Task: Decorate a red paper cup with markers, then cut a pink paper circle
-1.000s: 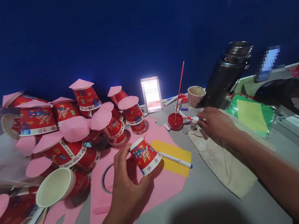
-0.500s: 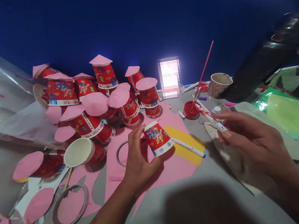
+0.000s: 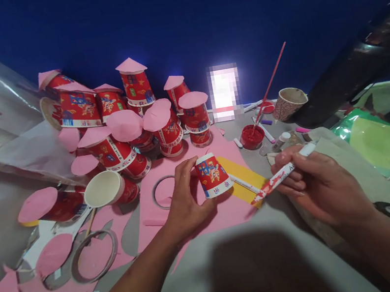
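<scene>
My left hand grips an upside-down red paper cup that stands on a pink paper sheet. My right hand pinches a white pen smeared with red paint, its tip pointing left toward the cup. A yellow paper piece and a second white marker lie between the cup and my right hand.
A pile of red cups with pink paper caps sits at the back left. A red paint pot with a thin stick, a patterned cup, a dark flask, green paper, a cloth, scissors and tape rolls surround the spot.
My right hand picked up the paint-smeared pen near the paint pot and brought it down toward the cup. The left hand keeps holding the cup. The view shifted left.
</scene>
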A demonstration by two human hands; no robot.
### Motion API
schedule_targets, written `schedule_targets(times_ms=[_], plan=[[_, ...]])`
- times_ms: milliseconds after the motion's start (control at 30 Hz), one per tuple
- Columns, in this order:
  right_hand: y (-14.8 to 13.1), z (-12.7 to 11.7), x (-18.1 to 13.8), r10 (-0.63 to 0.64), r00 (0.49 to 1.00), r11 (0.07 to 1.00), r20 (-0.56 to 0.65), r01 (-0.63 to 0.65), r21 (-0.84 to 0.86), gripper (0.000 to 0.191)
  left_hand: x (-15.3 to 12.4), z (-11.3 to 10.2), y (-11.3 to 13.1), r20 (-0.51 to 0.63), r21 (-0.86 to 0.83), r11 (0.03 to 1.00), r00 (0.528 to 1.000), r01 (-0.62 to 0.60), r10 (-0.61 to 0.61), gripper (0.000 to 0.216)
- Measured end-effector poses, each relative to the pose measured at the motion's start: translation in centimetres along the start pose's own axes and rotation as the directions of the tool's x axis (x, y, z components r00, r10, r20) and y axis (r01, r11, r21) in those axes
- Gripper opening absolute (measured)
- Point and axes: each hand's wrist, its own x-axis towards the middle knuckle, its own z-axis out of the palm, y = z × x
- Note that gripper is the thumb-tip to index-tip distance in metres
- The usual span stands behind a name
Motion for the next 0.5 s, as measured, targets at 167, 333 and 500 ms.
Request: schedule_targets(times_ms=[167, 333, 500], plan=[[1.0, 0.4, -0.3, -0.033, 0.999, 0.997, -0.043, 0.03, -0.071, 0.039, -0.3, 0.3, -0.3, 0.013, -0.052, 0.999, 1.0, 0.011, -0.01, 0.089], [2.0, 0.5, -1.3, -0.172, 0.983, 0.957, -0.062, 0.151, -0.248, 0.027, -0.3, 0.4, 0.0, 0.086, -0.072, 0.997, 0.996, 0.014, -0.008, 0.094], [2.5, 0.1, -2.4, -0.337, 0.941, 0.853, -0.011, 0.3, -0.426, 0.012, -0.2, 0.4, 0.1, 0.098, -0.025, 0.997, 0.992, -0.073, 0.075, 0.099]])
